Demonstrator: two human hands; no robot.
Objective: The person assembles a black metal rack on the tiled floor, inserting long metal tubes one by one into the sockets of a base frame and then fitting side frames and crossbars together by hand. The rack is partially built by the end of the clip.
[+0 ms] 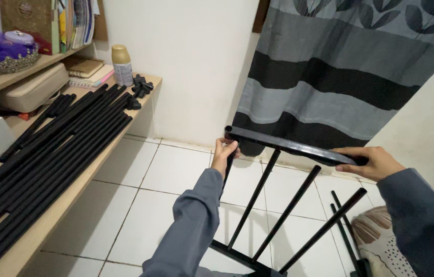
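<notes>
Left hand (223, 152) and right hand (368, 161) each closed around the ends of a black rack rail (289, 145); loose black tubes (58, 149) on bench (32, 238) at nine o'clock.

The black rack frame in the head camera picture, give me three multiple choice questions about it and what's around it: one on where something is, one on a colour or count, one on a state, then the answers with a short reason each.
1. Where do the loose black tubes lie?
A. on the wooden shelf at the left
B. on the curtain
C. on the pillow

2. How many upright rods join the black frame's top bar to its lower bar?
A. one
B. three
C. six

3. How is the top bar held?
A. by one hand only
B. by neither hand
C. by both hands, one at each end

Answers:
1 A, the tubes are piled along the shelf below the books.
2 B, three slanted rods show between the bars.
3 C, the left hand grips the left end and the right hand the right end.
</notes>
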